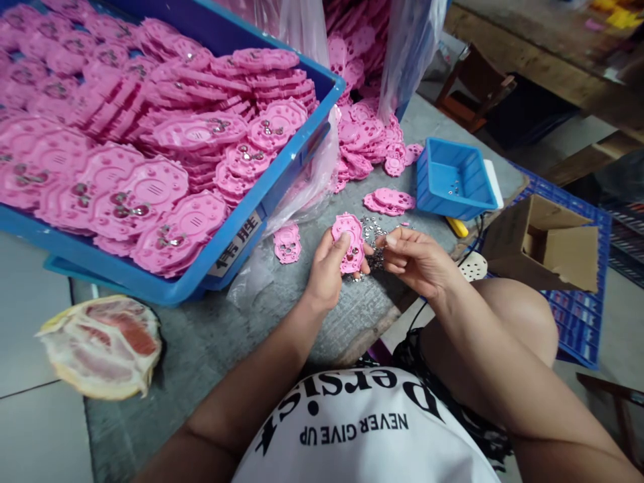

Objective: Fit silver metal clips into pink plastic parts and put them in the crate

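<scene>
My left hand (pixel 329 268) grips a pink plastic plate (pixel 349 240) with holes, thumb on its face, held just above the grey table. My right hand (pixel 415 258) is beside it with fingers pinched together at the plate's right edge, over a heap of small metal parts (pixel 373 231); what the pinch holds is too small to make out. Another pink plate (pixel 287 243) lies flat left of my left hand. Two or three more pink plates (pixel 390 200) lie beyond the heap.
A big blue crate (pixel 282 181) stacked with pink plates fills the upper left. A small blue tray (pixel 453 178) stands at right, a plastic bag (pixel 402 47) of pink plates behind. A peeled pomelo (pixel 103 345) lies front left. A cardboard box (pixel 546 245) sits right.
</scene>
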### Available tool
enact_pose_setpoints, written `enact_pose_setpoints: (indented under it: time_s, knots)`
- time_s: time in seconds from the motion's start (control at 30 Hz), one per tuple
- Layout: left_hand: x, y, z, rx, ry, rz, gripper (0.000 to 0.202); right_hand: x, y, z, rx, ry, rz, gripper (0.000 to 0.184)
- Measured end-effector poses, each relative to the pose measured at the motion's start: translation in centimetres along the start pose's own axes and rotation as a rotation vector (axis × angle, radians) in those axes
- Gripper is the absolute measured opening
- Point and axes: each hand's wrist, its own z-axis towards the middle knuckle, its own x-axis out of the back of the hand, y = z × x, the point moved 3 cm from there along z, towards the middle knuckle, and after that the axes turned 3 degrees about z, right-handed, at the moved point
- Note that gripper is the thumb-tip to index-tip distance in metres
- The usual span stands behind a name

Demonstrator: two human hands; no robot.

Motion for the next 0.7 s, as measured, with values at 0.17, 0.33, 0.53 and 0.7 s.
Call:
enact_pose_setpoints:
  time_s: [0.17,0.33,0.53,0.7]
  knots:
    - [-0.3,0.0,-0.2,0.079,-0.055,-0.023,0.041,-0.1,0.3,0.1,0.089,0.058,-0.096,0.04]
    - [-0.4,-0.3,-0.2,0.124,-0.081,-0.06,0.045,-1.4,0.0,-0.4,0.292,0.012,-0.349,0.032]
    - [-0.2,-0.5,0.0,0.036,0.003,0.043,0.054,-1.5,0.0,-0.5,0.285,0.015,-0.385,0.033]
    - [-0.4,-0.4,0.0,-0.017,0.036,0.14,0.053,-1.4,0.2,-0.4,0.214,0.02,-0.372,0.037]
